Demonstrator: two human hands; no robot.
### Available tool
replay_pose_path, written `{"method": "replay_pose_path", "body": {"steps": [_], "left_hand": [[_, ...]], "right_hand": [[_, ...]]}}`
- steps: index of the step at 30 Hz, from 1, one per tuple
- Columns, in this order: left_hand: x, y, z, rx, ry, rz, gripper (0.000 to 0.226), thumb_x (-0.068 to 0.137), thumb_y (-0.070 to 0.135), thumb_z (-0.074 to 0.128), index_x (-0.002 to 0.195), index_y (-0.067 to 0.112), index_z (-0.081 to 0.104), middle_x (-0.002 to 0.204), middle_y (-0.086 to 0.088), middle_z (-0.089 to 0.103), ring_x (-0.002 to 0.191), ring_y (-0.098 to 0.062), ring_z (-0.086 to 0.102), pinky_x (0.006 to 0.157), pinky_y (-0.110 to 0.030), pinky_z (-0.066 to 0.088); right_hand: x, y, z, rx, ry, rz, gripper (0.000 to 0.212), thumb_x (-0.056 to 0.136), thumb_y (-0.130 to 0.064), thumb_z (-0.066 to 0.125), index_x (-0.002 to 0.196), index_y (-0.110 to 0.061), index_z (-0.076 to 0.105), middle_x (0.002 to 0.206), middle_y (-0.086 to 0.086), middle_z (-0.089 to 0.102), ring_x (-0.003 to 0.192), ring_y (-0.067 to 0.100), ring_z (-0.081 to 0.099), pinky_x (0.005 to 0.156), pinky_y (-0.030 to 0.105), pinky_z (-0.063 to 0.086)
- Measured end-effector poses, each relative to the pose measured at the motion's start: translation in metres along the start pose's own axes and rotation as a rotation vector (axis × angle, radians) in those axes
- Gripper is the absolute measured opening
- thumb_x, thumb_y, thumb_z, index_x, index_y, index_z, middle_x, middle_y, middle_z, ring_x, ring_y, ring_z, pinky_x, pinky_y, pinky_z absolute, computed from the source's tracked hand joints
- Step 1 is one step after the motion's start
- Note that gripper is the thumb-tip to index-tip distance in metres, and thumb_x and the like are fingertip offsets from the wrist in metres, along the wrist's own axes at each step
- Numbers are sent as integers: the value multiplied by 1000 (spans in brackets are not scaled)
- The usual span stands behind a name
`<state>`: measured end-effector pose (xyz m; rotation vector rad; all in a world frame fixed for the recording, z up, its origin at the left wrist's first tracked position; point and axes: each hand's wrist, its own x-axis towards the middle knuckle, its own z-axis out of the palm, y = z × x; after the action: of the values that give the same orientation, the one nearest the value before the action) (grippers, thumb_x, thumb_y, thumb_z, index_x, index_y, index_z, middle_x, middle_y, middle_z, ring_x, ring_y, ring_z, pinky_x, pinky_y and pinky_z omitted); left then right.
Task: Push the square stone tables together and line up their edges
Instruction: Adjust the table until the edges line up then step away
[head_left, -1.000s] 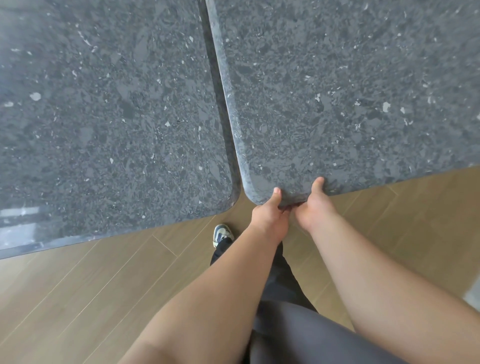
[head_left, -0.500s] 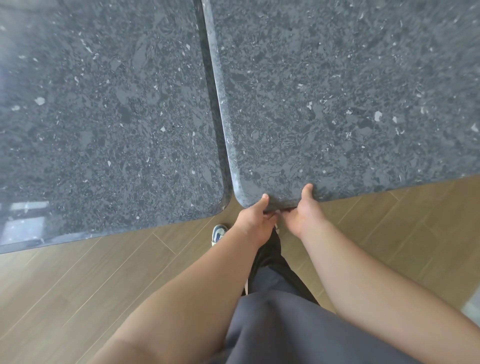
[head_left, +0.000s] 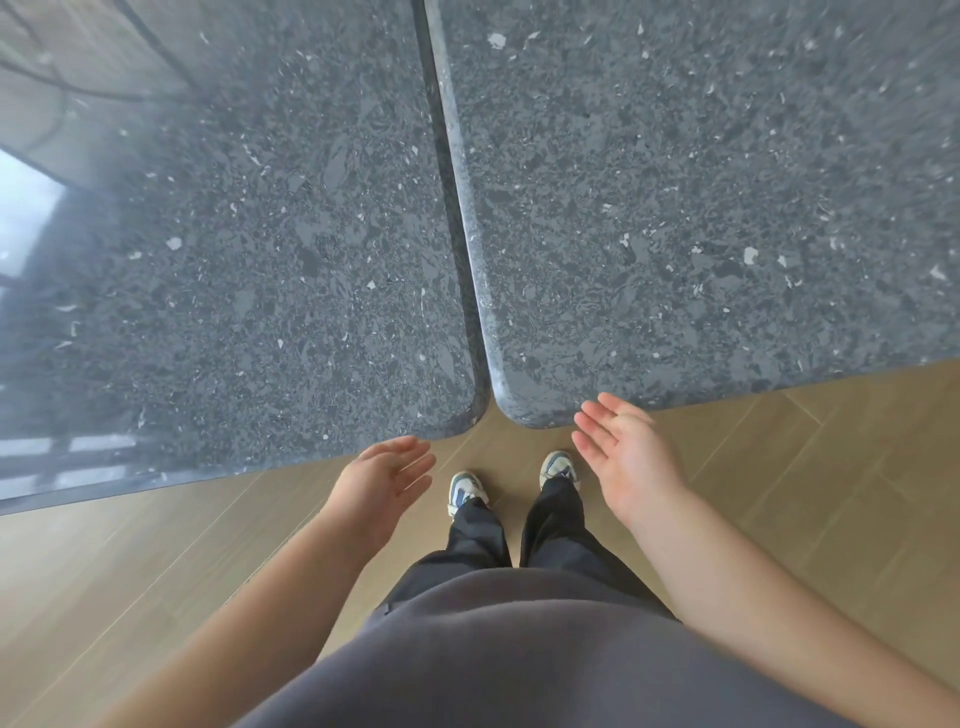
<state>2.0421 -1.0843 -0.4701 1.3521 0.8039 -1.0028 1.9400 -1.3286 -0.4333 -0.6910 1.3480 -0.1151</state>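
Note:
Two dark speckled stone tables stand side by side, the left table (head_left: 249, 270) and the right table (head_left: 701, 218), with only a thin dark seam between their inner edges. Their rounded near corners sit almost level, the left one slightly nearer to me. My left hand (head_left: 382, 480) hovers just off the left table's near edge, fingers relaxed and holding nothing. My right hand (head_left: 626, 447) is spread palm-up by the right table's near corner, fingertips close to the edge; whether they touch it is unclear.
A light wooden plank floor (head_left: 779, 493) runs under and in front of the tables. My two feet in blue and white sneakers (head_left: 465, 491) stand just before the seam. A window reflection glares on the left table's far left side.
Both hands have let go of the right table's near corner and moved apart, the left one over to the left table. The gap between the tables has narrowed to a thin seam.

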Motion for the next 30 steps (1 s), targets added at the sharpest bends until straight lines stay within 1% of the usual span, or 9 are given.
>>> {"method": "replay_pose_path", "body": {"steps": [2,4,6,9,13,17,22,27,30], "left_hand": [[-12,13,-2,57,7,75,26,101,-6,38,110,3,60,117,-19,69,106,-32,68,101,-50,50],[-23,27,0,165,2,173,25,99,-8,39,104,4,60,107,-16,70,99,-31,69,101,-51,51],[-33,41,5,270,-2,255,25,98,-9,40,102,6,60,100,-12,71,96,-27,69,98,-49,53],[-44,57,14,355,-25,339,27,97,-9,39,101,6,61,98,-10,71,92,-24,70,95,-47,54],[-60,65,32,361,-38,383,26,98,-7,41,99,7,62,96,-9,73,96,-28,71,96,-48,54],[-89,65,70,317,-67,458,27,98,-8,40,97,7,62,93,-9,72,92,-25,70,93,-44,55],[-129,45,149,386,-153,599,28,97,-8,40,97,8,63,88,-3,75,88,-20,73,82,-34,60],[-172,-11,263,385,-241,701,27,97,-7,42,96,10,63,88,-3,75,89,-23,72,78,-34,59],[-201,-51,336,405,-341,765,27,98,-6,42,97,11,63,91,-4,74,92,-25,71,84,-39,58]], "right_hand": [[-12,-5,4,-90,-9,-72,32,99,5,36,110,-9,62,102,10,69,96,22,68,91,37,56],[-20,-9,6,-167,-32,-139,33,97,7,36,103,-9,63,94,9,69,89,22,67,90,38,56],[-26,-13,7,-205,-49,-184,32,97,7,37,102,-10,64,91,8,69,86,20,67,88,37,57],[-34,-20,4,-175,-46,-207,32,96,7,37,102,-10,64,89,8,68,83,19,66,85,36,57],[-48,-36,-10,-110,-65,-236,32,96,8,36,101,-9,63,87,8,67,81,19,65,86,37,56],[-58,-66,-39,-87,-110,-311,31,96,8,38,102,-9,64,84,6,68,78,17,65,83,35,57],[-63,-113,-106,-20,-155,-453,33,94,9,38,99,-10,64,81,5,68,77,19,64,79,32,57],[-71,-170,-216,-3,-186,-572,35,93,11,36,97,-10,64,79,4,67,76,17,64,75,30,56],[-79,-211,-293,-18,-179,-663,36,93,10,37,95,-12,65,79,3,67,77,17,64,74,30,55]]}}
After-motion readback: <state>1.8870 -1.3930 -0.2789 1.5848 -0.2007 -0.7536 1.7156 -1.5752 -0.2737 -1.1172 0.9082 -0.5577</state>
